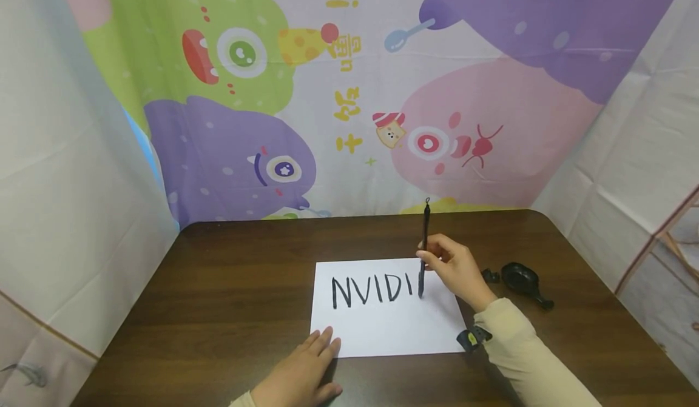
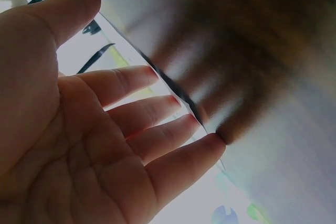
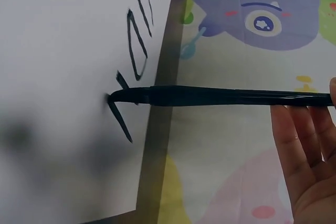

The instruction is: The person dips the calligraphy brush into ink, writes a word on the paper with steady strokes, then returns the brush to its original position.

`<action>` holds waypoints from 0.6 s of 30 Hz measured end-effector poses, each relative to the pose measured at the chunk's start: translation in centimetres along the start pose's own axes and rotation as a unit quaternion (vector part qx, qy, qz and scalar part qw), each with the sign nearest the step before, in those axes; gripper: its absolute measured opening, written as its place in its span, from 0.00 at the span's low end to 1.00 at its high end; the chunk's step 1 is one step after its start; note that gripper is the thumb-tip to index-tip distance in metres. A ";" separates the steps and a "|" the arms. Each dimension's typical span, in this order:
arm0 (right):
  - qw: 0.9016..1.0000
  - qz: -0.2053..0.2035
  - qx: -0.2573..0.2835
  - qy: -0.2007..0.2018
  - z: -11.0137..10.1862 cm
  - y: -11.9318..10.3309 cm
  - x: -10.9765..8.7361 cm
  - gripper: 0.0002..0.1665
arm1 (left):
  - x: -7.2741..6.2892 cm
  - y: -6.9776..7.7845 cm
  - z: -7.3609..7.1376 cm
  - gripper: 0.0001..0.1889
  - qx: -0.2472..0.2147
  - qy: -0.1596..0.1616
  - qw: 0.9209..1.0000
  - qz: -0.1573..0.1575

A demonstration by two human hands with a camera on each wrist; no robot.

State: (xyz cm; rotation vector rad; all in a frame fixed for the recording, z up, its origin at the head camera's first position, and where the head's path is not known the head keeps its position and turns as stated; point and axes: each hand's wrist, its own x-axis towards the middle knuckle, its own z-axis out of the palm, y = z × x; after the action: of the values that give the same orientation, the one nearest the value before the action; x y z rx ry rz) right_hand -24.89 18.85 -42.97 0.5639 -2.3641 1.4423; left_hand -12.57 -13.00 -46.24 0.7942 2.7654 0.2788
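Note:
My right hand (image 1: 453,267) pinches a black writing brush (image 1: 425,228), which stands nearly upright. Its bent dark tip touches the white paper (image 1: 393,337). Black letters (image 1: 371,292) reading "NVIDI" run across the upper part of the sheet. In the right wrist view, one more slanted stroke (image 3: 122,124) meets the tip of the brush (image 3: 210,95). My left hand (image 1: 300,367) rests at the lower left edge of the paper, fingers spread and fairly straight. From the left wrist camera, the palm of that hand (image 2: 79,145) shows, its fingertips against the surface.
On the brown table (image 1: 229,285), right of the paper, lies a black dish with a short handle (image 1: 521,279). A small black object (image 1: 490,275) sits beside it. A patterned cloth (image 1: 355,182) with cartoon monsters hangs behind the table, and pale curtains flank both sides.

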 end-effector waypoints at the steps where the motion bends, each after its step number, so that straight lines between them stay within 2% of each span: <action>1: 1.000 -0.001 0.001 0.003 -0.1 0.0 0.1 0.10 | 0.0 0.0 0.0 0.39 0.000 0.000 1.000 0.000; 12: 0.998 -0.021 -0.007 0.066 -1.4 0.1 1.3 0.09 | 0.2 -0.1 0.0 0.39 -0.005 -0.006 1.000 -0.004; 18: 0.995 -0.029 -0.004 0.095 -1.5 -2.4 1.2 0.08 | 0.1 -0.1 0.1 0.39 -0.006 -0.009 1.000 -0.008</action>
State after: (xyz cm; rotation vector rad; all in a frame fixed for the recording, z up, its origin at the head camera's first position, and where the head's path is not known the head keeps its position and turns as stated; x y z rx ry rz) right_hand -24.65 19.02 -39.87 0.4667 -2.1871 1.3943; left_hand -12.71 -12.99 -46.34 0.7666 2.7494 0.2844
